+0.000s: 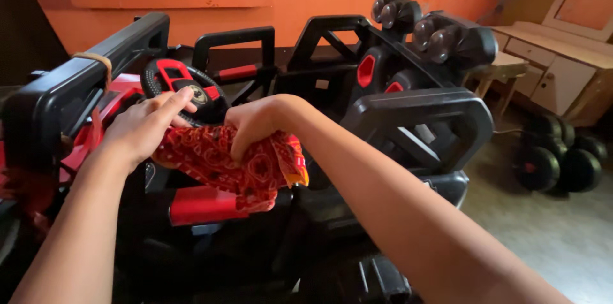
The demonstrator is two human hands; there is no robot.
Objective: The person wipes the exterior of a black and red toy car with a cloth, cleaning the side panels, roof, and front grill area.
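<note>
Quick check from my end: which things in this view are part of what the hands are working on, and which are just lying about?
In hand:
left hand
right hand
red patterned cloth
black and red toy car
steering wheel

Lying about:
dumbbells
cream dresser
small wooden stool

No packages, labels, signs — no screens.

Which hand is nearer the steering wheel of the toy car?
Left. The left hand lies against the steering wheel, index finger across its hub; the right hand grips the red patterned cloth just beside and below it.
</note>
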